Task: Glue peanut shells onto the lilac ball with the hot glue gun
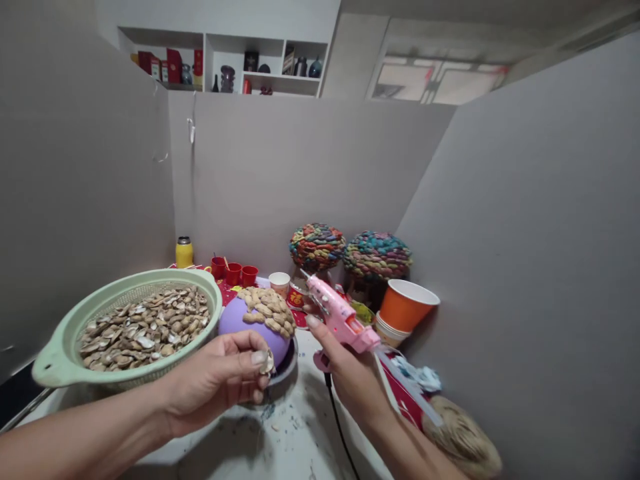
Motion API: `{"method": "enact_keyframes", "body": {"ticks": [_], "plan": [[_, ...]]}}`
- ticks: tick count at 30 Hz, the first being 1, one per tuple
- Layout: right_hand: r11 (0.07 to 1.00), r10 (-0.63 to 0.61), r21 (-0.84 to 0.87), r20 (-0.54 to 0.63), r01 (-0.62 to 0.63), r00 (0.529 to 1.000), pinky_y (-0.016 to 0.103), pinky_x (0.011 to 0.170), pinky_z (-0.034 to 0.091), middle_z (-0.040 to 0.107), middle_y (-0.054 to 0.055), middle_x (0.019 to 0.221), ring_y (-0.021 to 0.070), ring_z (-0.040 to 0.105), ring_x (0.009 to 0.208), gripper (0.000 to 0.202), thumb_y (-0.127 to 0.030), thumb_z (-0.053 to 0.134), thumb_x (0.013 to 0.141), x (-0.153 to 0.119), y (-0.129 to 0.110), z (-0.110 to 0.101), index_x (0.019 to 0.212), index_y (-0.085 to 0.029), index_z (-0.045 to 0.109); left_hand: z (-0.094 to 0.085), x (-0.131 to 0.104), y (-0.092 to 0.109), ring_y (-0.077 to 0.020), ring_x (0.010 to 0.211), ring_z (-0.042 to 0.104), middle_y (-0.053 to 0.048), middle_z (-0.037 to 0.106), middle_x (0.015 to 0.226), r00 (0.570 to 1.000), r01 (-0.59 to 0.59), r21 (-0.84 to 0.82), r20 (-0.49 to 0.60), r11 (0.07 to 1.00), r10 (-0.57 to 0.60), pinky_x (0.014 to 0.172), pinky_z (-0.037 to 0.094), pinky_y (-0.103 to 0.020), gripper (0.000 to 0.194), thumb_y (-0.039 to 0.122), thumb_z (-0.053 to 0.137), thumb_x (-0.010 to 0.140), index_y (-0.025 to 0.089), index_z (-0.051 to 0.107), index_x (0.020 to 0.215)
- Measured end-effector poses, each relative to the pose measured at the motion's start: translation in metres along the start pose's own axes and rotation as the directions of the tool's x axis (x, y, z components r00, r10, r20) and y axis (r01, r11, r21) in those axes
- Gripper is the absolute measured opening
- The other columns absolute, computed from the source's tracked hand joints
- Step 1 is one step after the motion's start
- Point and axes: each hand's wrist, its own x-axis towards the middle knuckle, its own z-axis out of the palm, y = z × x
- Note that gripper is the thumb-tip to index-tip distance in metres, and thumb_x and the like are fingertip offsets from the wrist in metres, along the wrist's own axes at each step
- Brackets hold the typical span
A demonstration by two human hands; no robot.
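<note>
Between thumb and fingers, my left hand [225, 377] pinches a peanut shell [269, 363], its pale hollow side showing. My right hand [345, 370] grips a pink hot glue gun [340, 310], nozzle pointing up and left, with a clear glue stick [415, 387] out of its back. Just behind my left hand, a purple balloon [234, 316] rests in a dark bowl [291, 360]. Peanut shells [267, 310] cover part of the balloon's top and right side. At the left stands a green colander [63, 360] holding many loose shell halves [145, 330].
Red cups [233, 274], a white paper cup [279, 284] and a yellow bottle [184, 253] stand behind. Two colourful shell-covered domes [317, 247] sit at the back wall. Orange and white paper tubs [405, 308] and a twine bundle [460, 437] lie right. A black cord [337, 423] crosses the table.
</note>
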Motion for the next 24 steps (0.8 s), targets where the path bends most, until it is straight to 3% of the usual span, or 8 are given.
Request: {"method": "enact_keyframes", "body": {"ticks": [4, 8, 11, 14, 18, 24], "plan": [[0.996, -0.089, -0.023, 0.028, 0.090, 0.996, 0.028, 0.050, 0.040, 0.067, 0.005, 0.083, 0.0153, 0.050, 0.059, 0.044, -0.060, 0.069, 0.077, -0.027, -0.020, -0.018, 0.093, -0.019, 0.071, 0.001, 0.008, -0.015, -0.0072, 0.060, 0.054, 0.001, 0.058, 0.066, 0.996, 0.049, -0.047, 0.073, 0.998, -0.045, 0.061, 0.045, -0.019, 0.023, 0.024, 0.080, 0.074, 0.014, 0.060, 0.081], [0.998, -0.054, 0.033, 0.180, 0.048, 0.982, 0.025, 0.048, 0.034, 0.061, 0.003, 0.078, 0.0123, 0.043, 0.057, 0.039, -0.058, 0.065, 0.083, -0.062, -0.004, -0.022, 0.089, -0.020, 0.067, -0.002, 0.009, -0.036, -0.0076, 0.060, 0.055, 0.001, 0.058, 0.067, 0.982, 0.146, -0.083, 0.132, 0.986, -0.134, 0.059, 0.046, -0.019, 0.026, 0.024, 0.083, 0.071, 0.014, 0.060, 0.080], [0.997, 0.006, 0.072, 0.226, -0.023, 0.974, 0.023, 0.051, 0.036, 0.060, 0.001, 0.075, 0.0125, 0.046, 0.060, 0.039, -0.057, 0.066, 0.083, -0.080, 0.014, -0.016, 0.092, -0.019, 0.067, -0.008, 0.008, -0.049, -0.0077, 0.060, 0.056, 0.001, 0.060, 0.069, 0.966, 0.206, -0.091, 0.177, 0.974, -0.188, 0.059, 0.047, -0.019, 0.028, 0.022, 0.084, 0.068, 0.014, 0.060, 0.081], [0.992, 0.062, 0.094, 0.230, -0.086, 0.971, 0.023, 0.052, 0.037, 0.061, 0.003, 0.077, 0.0140, 0.050, 0.064, 0.041, -0.058, 0.066, 0.082, -0.089, 0.028, -0.008, 0.096, -0.019, 0.067, -0.014, 0.007, -0.056, -0.0075, 0.060, 0.057, 0.000, 0.063, 0.071, 0.965, 0.210, -0.100, 0.180, 0.973, -0.190, 0.060, 0.048, -0.019, 0.029, 0.019, 0.084, 0.068, 0.015, 0.061, 0.084], [0.993, 0.051, 0.088, 0.264, -0.077, 0.963, 0.023, 0.052, 0.037, 0.061, 0.003, 0.076, 0.0137, 0.049, 0.063, 0.041, -0.057, 0.065, 0.084, -0.093, 0.039, -0.004, 0.091, -0.017, 0.066, -0.018, 0.008, -0.060, -0.0084, 0.059, 0.059, -0.001, 0.064, 0.067, 0.967, 0.202, -0.094, 0.174, 0.975, -0.183, 0.060, 0.049, -0.019, 0.027, 0.020, 0.085, 0.067, 0.014, 0.060, 0.078], [0.999, -0.020, 0.042, 0.312, 0.008, 0.950, 0.025, 0.052, 0.035, 0.056, 0.000, 0.066, 0.0121, 0.045, 0.058, 0.032, -0.048, 0.066, 0.084, -0.093, 0.031, -0.009, 0.077, -0.017, 0.061, -0.021, 0.011, -0.069, -0.0087, 0.056, 0.059, -0.002, 0.064, 0.064, 0.958, 0.234, -0.073, 0.187, 0.970, -0.217, 0.057, 0.051, -0.020, 0.024, 0.018, 0.084, 0.067, 0.013, 0.062, 0.074]]}}
